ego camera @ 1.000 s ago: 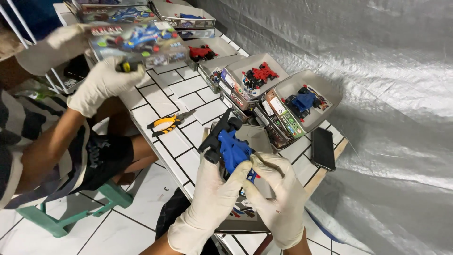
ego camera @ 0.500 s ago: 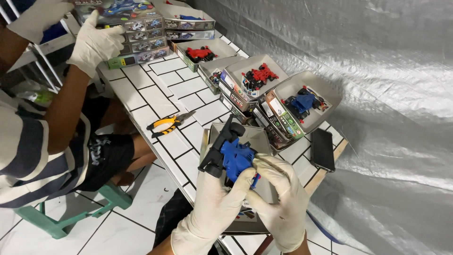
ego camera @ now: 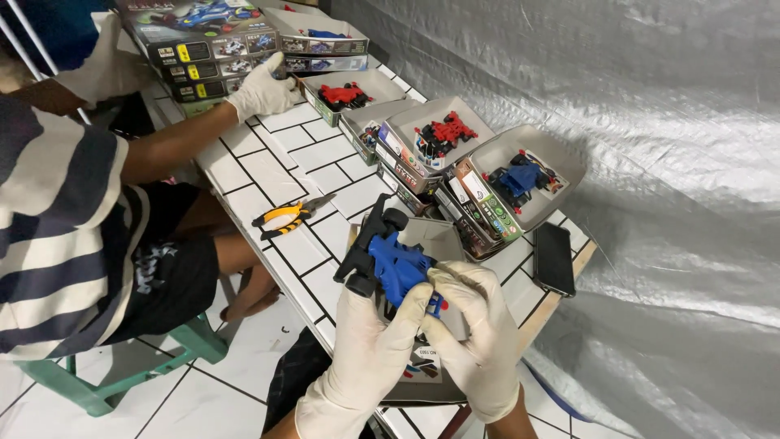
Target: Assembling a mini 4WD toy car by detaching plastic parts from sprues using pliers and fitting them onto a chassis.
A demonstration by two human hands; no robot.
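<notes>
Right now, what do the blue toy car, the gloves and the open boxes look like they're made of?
Toy car: apparently hard plastic, glossy blue body, matte black wheels.
Gloves on the left hand and right hand: thin white latex or similar, wrinkling around the fingers.
Open boxes: probably cardboard, plain grey inside, printed outer sides.

- Silver-grey plastic sheeting [ego camera: 617, 89] fills the right half of the frame, creased and catching glare; it hangs as a backdrop behind the table.
- Long table [ego camera: 268, 175] runs from upper left to lower centre, its top white tile with dark grout lines.
- White tiled floor [ego camera: 203, 398] at lower left.
- Green plastic stool [ego camera: 122, 374] at lower left, standing on the floor.
- Light even, artificial-looking.
</notes>
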